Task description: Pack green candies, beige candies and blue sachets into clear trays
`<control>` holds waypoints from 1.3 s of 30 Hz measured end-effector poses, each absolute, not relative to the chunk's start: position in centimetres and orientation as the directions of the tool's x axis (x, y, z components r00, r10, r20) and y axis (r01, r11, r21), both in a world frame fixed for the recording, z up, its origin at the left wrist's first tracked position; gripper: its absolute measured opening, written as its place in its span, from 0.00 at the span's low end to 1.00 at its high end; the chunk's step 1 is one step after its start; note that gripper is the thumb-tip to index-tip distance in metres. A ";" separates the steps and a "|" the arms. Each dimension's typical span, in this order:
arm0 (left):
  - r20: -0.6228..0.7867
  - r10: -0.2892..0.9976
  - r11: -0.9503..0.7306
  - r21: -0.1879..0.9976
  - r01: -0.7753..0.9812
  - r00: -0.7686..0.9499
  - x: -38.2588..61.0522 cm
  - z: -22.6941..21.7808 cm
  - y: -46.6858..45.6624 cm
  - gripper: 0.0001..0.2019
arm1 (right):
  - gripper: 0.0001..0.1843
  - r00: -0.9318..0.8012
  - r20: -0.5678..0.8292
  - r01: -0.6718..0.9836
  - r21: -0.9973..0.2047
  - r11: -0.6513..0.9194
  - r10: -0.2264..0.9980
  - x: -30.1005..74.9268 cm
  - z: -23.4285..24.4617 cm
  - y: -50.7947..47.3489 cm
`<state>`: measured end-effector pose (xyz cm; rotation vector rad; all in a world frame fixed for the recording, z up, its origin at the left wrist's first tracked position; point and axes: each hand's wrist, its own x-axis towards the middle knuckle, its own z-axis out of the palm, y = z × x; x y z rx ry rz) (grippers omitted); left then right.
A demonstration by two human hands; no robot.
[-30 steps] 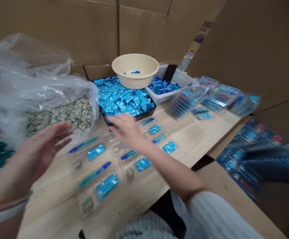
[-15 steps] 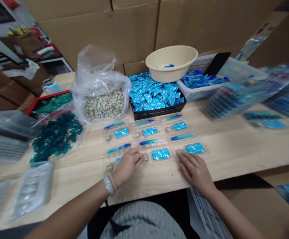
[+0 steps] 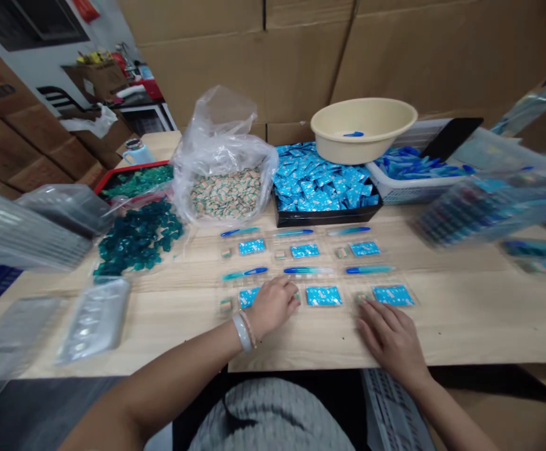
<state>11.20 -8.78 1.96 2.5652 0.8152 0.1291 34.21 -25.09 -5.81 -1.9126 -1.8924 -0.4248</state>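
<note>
Seated worker at a wooden table, L hand [image 3: 273,307] and R hand [image 3: 390,341] on the near row of clear blister trays [image 3: 343,279], each tray holding a blue printed sachet [image 3: 323,295], a small tan-and-green packet [image 3: 296,296] and a blue-and-teal plastic stick [image 3: 308,270]. L fingers [image 3: 284,294] together and curled down, tips touching the tray right by a small packet (a pinch can't be confirmed from this view). R fingers [image 3: 371,319] slightly apart and flat, tips just short of another small packet [image 3: 361,297] and near a blue sachet [image 3: 393,295]. White bangle [image 3: 241,332] on L wrist. Print on all sachets too small to read; no brand legible.

Beyond the rows: black tray [image 3: 329,218] piled w/ blue sachets, cream plastic basin [image 3: 364,119] tilted on its edge, white slotted basket [image 3: 411,194] of blue sticks, clear plastic bag [image 3: 220,138] of tan-and-green packets, loose teal sachets [image 3: 136,238] on the table [image 3: 465,326], stacked empty clear trays [image 3: 32,232] at L, cardboard boxes [image 3: 442,56] behind.
</note>
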 end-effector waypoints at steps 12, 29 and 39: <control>-0.102 0.797 -0.471 0.512 0.718 0.596 -3.5 1.7 -5.4 0.10 | 0.13 -0.158 0.320 0.916 -0.306 0.260 0.934 28.0 0.4 -9.6; -0.054 0.749 -0.514 0.582 0.630 0.661 -3.9 0.1 -5.6 0.10 | 0.13 -0.456 -0.189 0.889 -0.049 0.456 0.869 26.2 0.7 -1.4; -0.124 0.726 -0.518 0.548 0.657 0.677 -4.2 1.0 -5.9 0.12 | 0.11 -0.462 -0.107 0.877 -0.205 0.435 0.881 27.4 -0.7 -1.6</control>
